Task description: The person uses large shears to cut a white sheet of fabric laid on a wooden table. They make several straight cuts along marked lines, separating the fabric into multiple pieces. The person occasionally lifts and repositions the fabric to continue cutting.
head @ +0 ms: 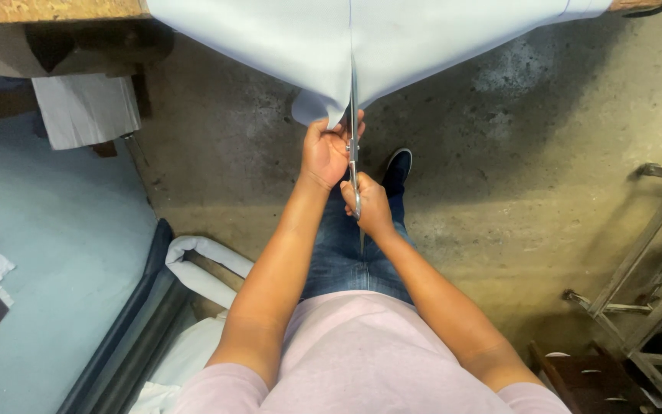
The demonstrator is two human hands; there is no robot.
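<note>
— Under everything, what do you see first?

— Underfoot, a stained concrete floor (545, 153), the widest thing in view. At the top edge runs a wooden bench (47, 9), and a pale blue-grey sheet of fabric (270, 38) hangs off its front edge, coming down to a point over the floor.

— And at the sides?

— To the left lies a light blue surface (55, 253) with a dark padded rim, and white cloth (201, 264) is rolled beside it. On the right stands a grey metal frame (653, 261).

— Where are the hands?

— Both meet at the low tip of the fabric, in the middle. The left hand (325, 149) is closed around the bunched corner, fingers curled, holding it taut. The right hand (369, 205) sits just below, wrapped about the handles of long steel scissors (353, 130).

— And the blades?

— They point up along a slit in the fabric. They look nearly pressed together, though seen edge-on I can't be sure. A dark shoe (398, 167) shows just beside the hands.
</note>
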